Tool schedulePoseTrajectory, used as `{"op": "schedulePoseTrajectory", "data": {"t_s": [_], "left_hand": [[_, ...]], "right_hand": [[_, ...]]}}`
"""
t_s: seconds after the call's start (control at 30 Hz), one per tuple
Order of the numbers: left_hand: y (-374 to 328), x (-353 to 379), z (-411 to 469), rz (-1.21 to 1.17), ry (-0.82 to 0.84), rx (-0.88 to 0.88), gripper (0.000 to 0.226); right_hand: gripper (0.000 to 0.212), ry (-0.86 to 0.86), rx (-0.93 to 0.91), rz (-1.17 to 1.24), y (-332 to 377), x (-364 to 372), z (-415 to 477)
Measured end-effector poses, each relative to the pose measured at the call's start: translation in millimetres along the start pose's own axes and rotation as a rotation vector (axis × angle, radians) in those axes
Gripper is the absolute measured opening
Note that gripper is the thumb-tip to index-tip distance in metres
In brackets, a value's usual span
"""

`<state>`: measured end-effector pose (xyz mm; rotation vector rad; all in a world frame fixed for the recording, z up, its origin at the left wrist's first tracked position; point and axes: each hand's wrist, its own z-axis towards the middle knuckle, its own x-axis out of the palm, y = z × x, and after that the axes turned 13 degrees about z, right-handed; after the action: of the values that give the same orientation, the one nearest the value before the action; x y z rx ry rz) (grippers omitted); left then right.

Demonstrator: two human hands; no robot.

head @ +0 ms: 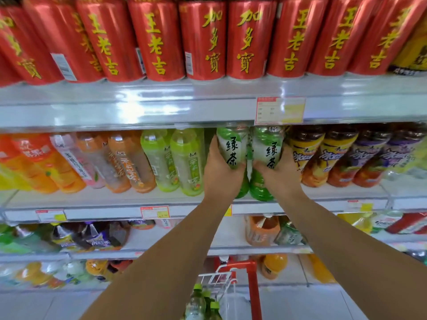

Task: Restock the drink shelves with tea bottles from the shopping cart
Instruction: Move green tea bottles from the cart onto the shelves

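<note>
Two green tea bottles with white-and-green labels stand side by side on the middle shelf (161,202). My left hand (220,172) wraps the left bottle (232,146) from its left side. My right hand (277,174) grips the right bottle (268,146) from the right and below. Both bottles rest at the shelf's front edge, tops under the shelf above. Down between my forearms, the shopping cart (231,278) with a red frame holds more green-capped tea bottles (201,303).
Red herbal tea cans (203,40) fill the top shelf. Light green bottles (175,160) stand left of my hands, yellow and purple iced tea bottles (323,155) to the right. Lower shelves hold mixed drinks. Price tags (279,110) hang on the shelf rails.
</note>
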<state>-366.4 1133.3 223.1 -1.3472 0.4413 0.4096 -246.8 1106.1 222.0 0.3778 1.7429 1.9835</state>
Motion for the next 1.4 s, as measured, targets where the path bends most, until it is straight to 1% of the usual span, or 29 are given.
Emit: {"op": "schedulePoseTrajectory", "data": {"t_s": [0.2, 0.4, 0.53, 0.6, 0.63, 0.7, 0.77, 0.8, 0.87, 0.93, 0.97, 1.03, 1.13, 1.23, 1.3, 1.33, 1.4], "left_hand": [[21, 22, 17, -0.042, -0.066, 0.026, 0.079], [45, 35, 22, -0.032, -0.054, 0.050, 0.080], [52, 38, 32, 0.012, -0.023, 0.032, 0.084], [58, 39, 32, 0.046, -0.015, 0.030, 0.085], [63, 40, 27, 0.073, -0.023, 0.055, 0.082], [73, 39, 9, 0.221, -0.055, 0.175, 0.063], [85, 39, -7, 0.412, -0.027, 0.307, 0.043], [90, 39, -10, 0.498, 0.004, 0.343, 0.038], [90, 41, -4, 0.636, 0.078, 0.309, 0.035], [84, 45, 9, 0.697, 0.145, 0.211, 0.039], [80, 48, 16, 0.712, 0.169, 0.191, 0.043], [75, 52, 32, 0.724, 0.235, 0.172, 0.049], [72, 53, 60, 0.716, 0.350, 0.145, 0.053], [69, 51, 69, 0.698, 0.384, 0.144, 0.055], [69, 49, 56, 0.686, 0.349, 0.169, 0.055], [71, 46, 44, 0.656, 0.302, 0.216, 0.053], [79, 36, 15, 0.525, 0.196, 0.354, 0.045]], "right_hand": [[0.065, -0.044, -0.068, 0.007, -26, 8, 11], [0.073, -0.009, -0.106, 0.037, -59, 12, 16], [0.081, 0.071, -0.075, -0.027, -71, 11, 25], [0.086, 0.107, -0.104, -0.098, -78, 7, 17], [0.084, 0.111, -0.137, -0.140, -82, 4, 10], [0.068, 0.122, -0.208, -0.260, -89, -4, -8], [0.048, 0.178, -0.310, -0.508, -100, -14, -21], [0.043, 0.221, -0.333, -0.669, -105, -16, -23], [0.047, 0.294, -0.258, -0.919, -106, -15, -19], [0.059, 0.343, -0.171, -1.026, -96, -9, -14], [0.061, 0.383, -0.132, -1.058, -93, -7, -12], [0.058, 0.424, -0.085, -1.080, -96, -8, -8], [0.059, 0.477, -0.037, -1.110, -91, -8, -6], [0.058, 0.494, -0.023, -1.131, -89, -8, -5], [0.057, 0.445, -0.078, -1.087, -93, -8, -9], [0.056, 0.410, -0.128, -1.035, -95, -9, -15], [0.051, 0.345, -0.315, -0.894, -102, -11, -32]]}}
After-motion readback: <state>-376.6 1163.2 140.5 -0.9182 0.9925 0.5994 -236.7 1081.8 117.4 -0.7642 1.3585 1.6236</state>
